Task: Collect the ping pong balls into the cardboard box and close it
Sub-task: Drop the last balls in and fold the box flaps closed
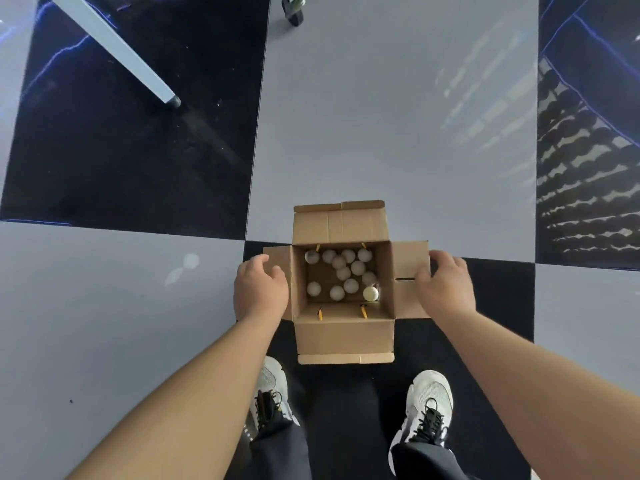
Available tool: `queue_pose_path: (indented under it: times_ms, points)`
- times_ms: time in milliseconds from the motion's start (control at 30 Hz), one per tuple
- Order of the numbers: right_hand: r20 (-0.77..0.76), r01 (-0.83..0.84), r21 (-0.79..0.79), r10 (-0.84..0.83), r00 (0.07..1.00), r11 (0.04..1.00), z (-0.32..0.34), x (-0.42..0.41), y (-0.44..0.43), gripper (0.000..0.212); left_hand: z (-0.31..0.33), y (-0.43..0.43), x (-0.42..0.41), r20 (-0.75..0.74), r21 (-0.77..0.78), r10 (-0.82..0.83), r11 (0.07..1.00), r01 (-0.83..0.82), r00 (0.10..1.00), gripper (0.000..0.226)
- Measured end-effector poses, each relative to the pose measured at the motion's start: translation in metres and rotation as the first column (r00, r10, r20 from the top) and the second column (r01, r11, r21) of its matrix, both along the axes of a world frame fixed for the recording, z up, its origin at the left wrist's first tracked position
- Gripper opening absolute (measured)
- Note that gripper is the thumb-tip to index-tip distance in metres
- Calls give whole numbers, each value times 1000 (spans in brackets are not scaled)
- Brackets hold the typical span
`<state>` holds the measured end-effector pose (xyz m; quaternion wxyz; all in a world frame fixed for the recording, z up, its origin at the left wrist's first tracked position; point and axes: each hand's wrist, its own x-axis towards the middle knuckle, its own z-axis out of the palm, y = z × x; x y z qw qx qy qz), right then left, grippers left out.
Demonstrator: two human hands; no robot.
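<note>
A brown cardboard box (343, 334) stands on the floor in front of my feet, its four flaps spread outward. Several white ping pong balls (349, 271) lie on its bottom, most toward the far right. My left hand (259, 289) rests on the left flap (277, 258), fingers curled over its outer edge. My right hand (445, 285) lies on the right flap (408, 261), fingers hooked over its far outer corner. The near flap (344, 341) and far flap (339, 223) lie open and untouched.
The floor is large grey and black tiles; the box sits where they meet. A grey table leg (138, 64) slants down at the upper left. A wheel (294, 12) shows at the top centre. My two white shoes (426, 407) stand just behind the box.
</note>
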<state>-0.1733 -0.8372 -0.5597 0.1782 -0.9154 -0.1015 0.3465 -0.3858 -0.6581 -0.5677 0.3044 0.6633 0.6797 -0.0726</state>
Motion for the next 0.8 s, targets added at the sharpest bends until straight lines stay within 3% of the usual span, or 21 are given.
queue_pose_path:
  times_ms: [167, 333, 500, 600, 800]
  points:
    - [-241, 277, 8, -267, 933, 961, -19, 3, 1, 54, -22, 0, -2, 49, -312, 302, 910, -273, 952, 44]
    - [-220, 399, 55, -379, 899, 915, -11, 5, 1, 46, -19, 1, -3, 82, -208, 342, 925, -319, 936, 39]
    - [-156, 350, 110, -332, 930, 930, 22, -4, 8, 37, 9, 6, -8, 81, -111, 297, 951, -287, 952, 36]
    - [-177, 306, 137, -280, 943, 942, 42, -19, 22, 43, 28, 5, -6, 130, -129, 287, 954, -270, 949, 30]
    - [-268, 100, 146, -58, 962, 984, 39, -43, 49, 57, 36, -13, 15, 283, -239, 151, 967, -82, 947, 44]
